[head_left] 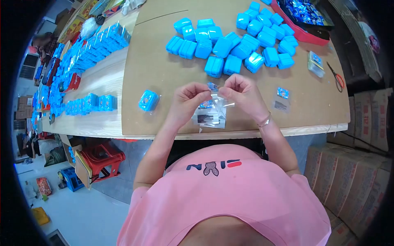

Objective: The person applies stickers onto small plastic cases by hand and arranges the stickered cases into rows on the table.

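My left hand [191, 101] and my right hand [242, 95] meet over the front of the table, each in a closed pinch. Both grip a clear plastic bag [219, 119] printed with dark text, which hangs down between them. A small blue packet [212, 86] shows at my fingertips; the fingers partly hide it, and I cannot tell which hand touches it. Left of my hands lies a blue case [148, 100] in clear wrap. To the right, another clear bag [281, 105] with a blue printed label rests flat.
Many glossy blue cases [223, 47] spread across the brown board [164, 78] beyond my hands. Scissors [338, 78] and a clear box [315, 65] lie at the right. A red tray [301, 36] holds blue packets. Wrapped cases [94, 102] line the left; cartons [349, 172] are stacked at right.
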A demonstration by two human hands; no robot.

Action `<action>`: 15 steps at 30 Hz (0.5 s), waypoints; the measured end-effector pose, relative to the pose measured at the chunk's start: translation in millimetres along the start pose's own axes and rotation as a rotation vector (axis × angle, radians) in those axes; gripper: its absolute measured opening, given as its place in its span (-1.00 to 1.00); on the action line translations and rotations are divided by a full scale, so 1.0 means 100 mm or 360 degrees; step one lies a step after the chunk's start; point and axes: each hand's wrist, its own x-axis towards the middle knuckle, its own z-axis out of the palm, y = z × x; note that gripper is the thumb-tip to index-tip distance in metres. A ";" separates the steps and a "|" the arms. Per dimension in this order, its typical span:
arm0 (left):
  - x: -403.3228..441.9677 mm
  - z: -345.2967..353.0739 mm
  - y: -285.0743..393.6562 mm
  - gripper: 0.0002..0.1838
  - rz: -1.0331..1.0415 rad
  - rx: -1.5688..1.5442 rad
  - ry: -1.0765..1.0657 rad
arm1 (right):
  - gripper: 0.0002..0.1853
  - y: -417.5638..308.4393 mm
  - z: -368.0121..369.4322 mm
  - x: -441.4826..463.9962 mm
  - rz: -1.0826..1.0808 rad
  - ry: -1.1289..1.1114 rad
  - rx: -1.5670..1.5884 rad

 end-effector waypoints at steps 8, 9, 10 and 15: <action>0.01 0.09 0.16 -0.80 0.0287 -0.0052 0.0209 | -0.91 -0.03 0.29 0.11 -0.0353 0.0419 0.0253; 0.00 0.07 0.15 -0.80 0.0288 -0.0048 0.0210 | -0.91 -0.02 0.28 0.12 -0.0355 0.0417 0.0256; 0.00 0.04 0.12 -0.81 0.0246 -0.0024 0.0199 | -0.91 0.00 0.23 0.11 -0.0313 0.0342 0.0251; 0.05 -0.03 0.00 -0.87 0.0100 0.0054 0.0163 | -0.91 0.05 0.06 0.05 -0.0217 0.0228 0.0068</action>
